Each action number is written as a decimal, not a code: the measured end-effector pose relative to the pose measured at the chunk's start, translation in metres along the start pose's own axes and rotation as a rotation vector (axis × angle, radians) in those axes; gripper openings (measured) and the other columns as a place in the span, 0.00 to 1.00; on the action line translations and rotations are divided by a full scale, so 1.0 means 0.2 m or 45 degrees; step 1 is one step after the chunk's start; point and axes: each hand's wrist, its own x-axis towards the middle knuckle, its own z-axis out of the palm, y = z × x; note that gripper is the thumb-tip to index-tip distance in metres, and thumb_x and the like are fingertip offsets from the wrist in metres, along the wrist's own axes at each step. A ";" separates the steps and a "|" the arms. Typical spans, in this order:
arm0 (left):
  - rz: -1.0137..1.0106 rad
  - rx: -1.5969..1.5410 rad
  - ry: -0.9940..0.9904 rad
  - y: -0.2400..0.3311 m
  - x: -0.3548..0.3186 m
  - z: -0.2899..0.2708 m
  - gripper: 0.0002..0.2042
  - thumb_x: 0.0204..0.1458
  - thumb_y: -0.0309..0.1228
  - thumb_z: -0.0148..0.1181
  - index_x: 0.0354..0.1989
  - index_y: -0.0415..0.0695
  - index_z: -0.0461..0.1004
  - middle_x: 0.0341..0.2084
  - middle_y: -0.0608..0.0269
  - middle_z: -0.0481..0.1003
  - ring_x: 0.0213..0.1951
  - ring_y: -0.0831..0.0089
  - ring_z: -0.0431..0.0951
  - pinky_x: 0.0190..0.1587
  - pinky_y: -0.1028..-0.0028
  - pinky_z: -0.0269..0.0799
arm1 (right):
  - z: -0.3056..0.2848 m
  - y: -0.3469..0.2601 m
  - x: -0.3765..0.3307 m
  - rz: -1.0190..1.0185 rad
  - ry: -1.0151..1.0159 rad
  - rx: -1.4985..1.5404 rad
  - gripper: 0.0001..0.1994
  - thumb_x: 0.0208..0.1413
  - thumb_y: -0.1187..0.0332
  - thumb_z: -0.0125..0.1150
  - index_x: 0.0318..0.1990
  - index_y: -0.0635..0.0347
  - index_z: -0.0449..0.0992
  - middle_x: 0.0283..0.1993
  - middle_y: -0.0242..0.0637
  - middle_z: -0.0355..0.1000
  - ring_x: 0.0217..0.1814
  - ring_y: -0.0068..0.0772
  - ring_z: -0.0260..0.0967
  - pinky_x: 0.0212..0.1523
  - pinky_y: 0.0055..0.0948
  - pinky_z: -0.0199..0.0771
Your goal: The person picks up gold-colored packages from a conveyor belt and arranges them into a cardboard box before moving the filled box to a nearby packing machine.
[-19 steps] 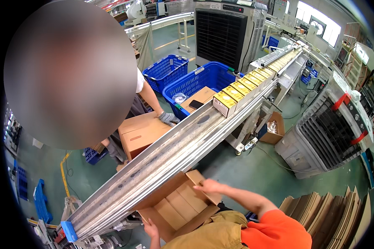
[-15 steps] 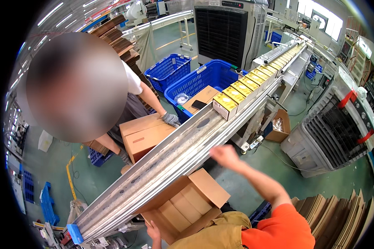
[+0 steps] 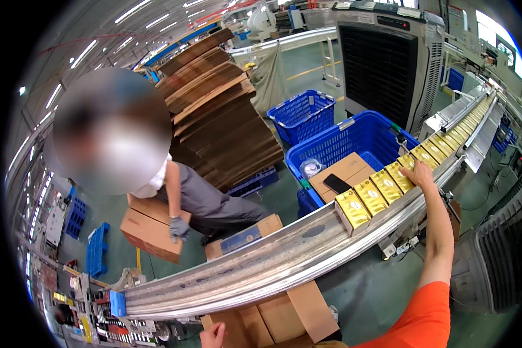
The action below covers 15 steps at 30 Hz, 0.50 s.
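Note:
On the conveyor (image 3: 261,260) stands a row of yellow and white boxes (image 3: 354,210). My right hand (image 3: 420,176) reaches over the conveyor, its fingers bent and closed on one of these boxes, several places behind the front one. The row's other boxes stand close to each other. Below the conveyor's near side sits an open cardboard carton (image 3: 275,322), its inside showing and a flap folded out to the right. My left hand (image 3: 213,335) is at the carton's left edge with its fingers curled in; part of it is cut off by the lower rim.
Across the conveyor a person with a grey glove (image 3: 178,228) carries a closed carton (image 3: 152,229). Blue baskets (image 3: 354,136) stand beyond the conveyor, one with a carton and a phone (image 3: 336,184). Stacked flat cardboard (image 3: 214,122) and a large air cooler (image 3: 377,69) are behind.
My right hand has gone from the near side of the conveyor to the yellow boxes. The other person has lifted the closed carton away to the left. My view has turned.

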 end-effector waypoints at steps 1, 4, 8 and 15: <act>0.012 -0.195 -0.025 0.15 0.06 -0.01 0.17 0.57 0.41 0.52 0.45 0.38 0.73 0.30 0.53 0.78 0.31 0.70 0.79 0.32 0.74 0.72 | 0.02 0.00 0.00 -0.035 -0.016 0.058 0.43 0.40 0.35 0.60 0.45 0.76 0.71 0.45 0.61 0.71 0.49 0.55 0.69 0.52 0.40 0.67; 0.113 -0.733 -0.091 0.70 0.25 -0.03 0.15 0.58 0.37 0.53 0.39 0.36 0.75 0.26 0.66 0.76 0.29 0.83 0.74 0.32 0.81 0.69 | 0.05 -0.03 -0.08 -0.051 -0.205 0.160 0.51 0.33 0.30 0.61 0.48 0.77 0.67 0.46 0.63 0.70 0.51 0.57 0.68 0.52 0.40 0.67; 0.251 -1.071 -0.417 0.88 0.74 0.14 0.24 0.58 0.43 0.53 0.58 0.41 0.63 0.45 0.61 0.71 0.39 0.74 0.74 0.41 0.75 0.72 | 0.10 -0.46 -0.32 -0.162 -0.523 0.129 0.55 0.28 0.28 0.63 0.50 0.79 0.65 0.48 0.63 0.69 0.52 0.54 0.69 0.51 0.40 0.70; 0.338 -0.846 -0.220 0.69 1.14 0.22 0.33 0.48 0.45 0.65 0.58 0.41 0.57 0.48 0.59 0.70 0.44 0.71 0.73 0.47 0.72 0.70 | 0.39 -1.22 -0.97 -0.448 -0.576 0.579 0.48 0.29 0.32 0.66 0.48 0.72 0.70 0.44 0.57 0.73 0.50 0.52 0.71 0.52 0.39 0.69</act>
